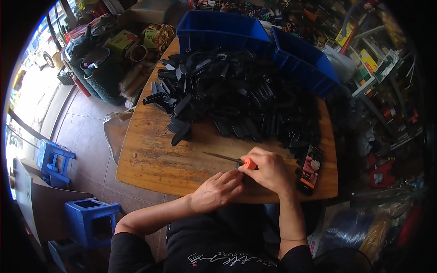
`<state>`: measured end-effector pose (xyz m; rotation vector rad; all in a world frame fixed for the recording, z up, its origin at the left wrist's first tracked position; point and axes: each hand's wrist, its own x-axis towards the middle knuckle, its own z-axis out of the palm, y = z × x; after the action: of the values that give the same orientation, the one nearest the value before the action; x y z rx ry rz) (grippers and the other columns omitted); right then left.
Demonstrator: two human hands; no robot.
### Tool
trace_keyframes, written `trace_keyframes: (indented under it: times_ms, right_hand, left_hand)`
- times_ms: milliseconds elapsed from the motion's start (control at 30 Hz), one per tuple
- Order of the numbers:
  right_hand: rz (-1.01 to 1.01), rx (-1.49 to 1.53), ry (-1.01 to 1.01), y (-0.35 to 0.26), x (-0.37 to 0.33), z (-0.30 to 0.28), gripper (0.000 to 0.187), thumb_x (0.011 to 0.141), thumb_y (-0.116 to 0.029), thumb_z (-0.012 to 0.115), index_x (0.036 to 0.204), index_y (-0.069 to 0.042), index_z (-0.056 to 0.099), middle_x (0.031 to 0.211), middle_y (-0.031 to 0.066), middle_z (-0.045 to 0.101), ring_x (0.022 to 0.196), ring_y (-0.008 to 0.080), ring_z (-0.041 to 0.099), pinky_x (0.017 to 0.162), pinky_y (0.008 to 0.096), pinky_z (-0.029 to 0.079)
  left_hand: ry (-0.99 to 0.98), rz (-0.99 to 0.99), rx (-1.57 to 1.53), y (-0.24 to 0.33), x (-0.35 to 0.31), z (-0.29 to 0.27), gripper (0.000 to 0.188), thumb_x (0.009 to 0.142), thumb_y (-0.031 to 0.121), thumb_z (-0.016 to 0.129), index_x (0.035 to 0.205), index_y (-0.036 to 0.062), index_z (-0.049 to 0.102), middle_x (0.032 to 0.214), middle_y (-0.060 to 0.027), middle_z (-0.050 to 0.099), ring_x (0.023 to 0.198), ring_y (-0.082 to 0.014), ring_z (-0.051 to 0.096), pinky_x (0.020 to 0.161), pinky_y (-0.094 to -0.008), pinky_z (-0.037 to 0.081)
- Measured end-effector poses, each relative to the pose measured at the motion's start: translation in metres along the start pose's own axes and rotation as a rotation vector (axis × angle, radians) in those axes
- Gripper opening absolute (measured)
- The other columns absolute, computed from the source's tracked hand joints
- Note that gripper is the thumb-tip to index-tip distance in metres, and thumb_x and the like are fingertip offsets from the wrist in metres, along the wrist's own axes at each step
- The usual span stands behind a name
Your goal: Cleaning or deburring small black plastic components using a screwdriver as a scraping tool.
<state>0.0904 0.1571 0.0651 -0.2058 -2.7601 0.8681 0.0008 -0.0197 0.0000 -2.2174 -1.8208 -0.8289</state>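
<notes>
At lower centre of the frame, a slim tool (248, 164) with a stubby orange-red handle and a long, thin, dark metal shaft, pointing leftward over the worn front strip of a wooden table (154, 159). Handle clasped between thumb and fingers of the right hand (271, 168). Just beside it, the left hand (218, 191), fingers curled, tips close to the handle and partly hidden; impossible to tell any grip there.

Across the middle of the frame, a broad heap of black pieces (227, 91), smooth and slightly glossy, some flat, some angular. At upper centre, behind the heap, a wide blue bin (223, 22), inner wall in view, floor hidden. To its right, set slantwise, a second blue bin (293, 66), too dark inside to tell the contents.

Right of centre, on the table, a phone (312, 166) with a lit screen, tiny print on an orange band. At upper left, a yellow-green box (124, 41) with dark print. At upper right, a yellow label (368, 60), too small to read. At bottom centre, pale flowing script on a dark shirt (223, 236).
</notes>
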Motion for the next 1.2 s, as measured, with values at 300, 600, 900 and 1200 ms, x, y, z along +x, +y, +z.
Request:
trace_keyframes:
  times_ms: [300,600,900,1200]
  right_hand:
    - [0.012,0.882,0.401,0.016,0.025,0.042,0.025,0.092,-0.024,0.066,0.077,-0.006,0.055,0.068,0.0015,0.059,0.060,0.0071,0.054,0.055,0.0212,0.043]
    - [0.474,0.203,0.645,0.049,-0.010,-0.043,0.013,0.084,-0.009,0.067,0.095,-0.002,0.067,0.076,0.0058,0.066,0.064,0.0122,0.058,0.062,0.0269,0.046]
    - [0.493,-0.497,0.435,0.089,-0.005,-0.009,0.020,0.078,-0.019,0.072,0.084,-0.002,0.063,0.088,0.0140,0.063,0.082,0.0364,0.062,0.069,0.0424,0.050]
    - [0.350,-0.304,0.296,0.072,-0.010,-0.010,0.012,0.077,-0.008,0.066,0.083,-0.004,0.057,0.085,0.0126,0.063,0.083,0.0354,0.062,0.069,0.0426,0.049]
  left_hand:
    - [0.000,0.003,-0.058,-0.004,0.007,0.002,0.037,0.074,0.014,0.057,0.108,-0.0015,0.055,0.124,-0.0188,0.055,0.121,-0.0347,0.049,0.095,-0.0393,0.045]
    - [-0.250,0.065,0.122,-0.009,0.030,-0.007,0.037,0.082,0.015,0.055,0.119,0.0091,0.056,0.118,-0.0064,0.054,0.123,-0.0253,0.046,0.106,-0.0451,0.033]
    - [0.293,-0.639,0.080,-0.038,0.005,-0.044,0.028,0.073,0.008,0.065,0.097,0.0079,0.051,0.090,-0.0106,0.051,0.074,-0.0313,0.058,0.060,-0.0435,0.048]
    - [0.204,-0.649,0.228,-0.055,0.003,-0.058,0.055,0.073,0.000,0.061,0.127,0.0054,0.050,0.090,-0.0096,0.058,0.086,-0.0285,0.058,0.072,-0.0394,0.049]
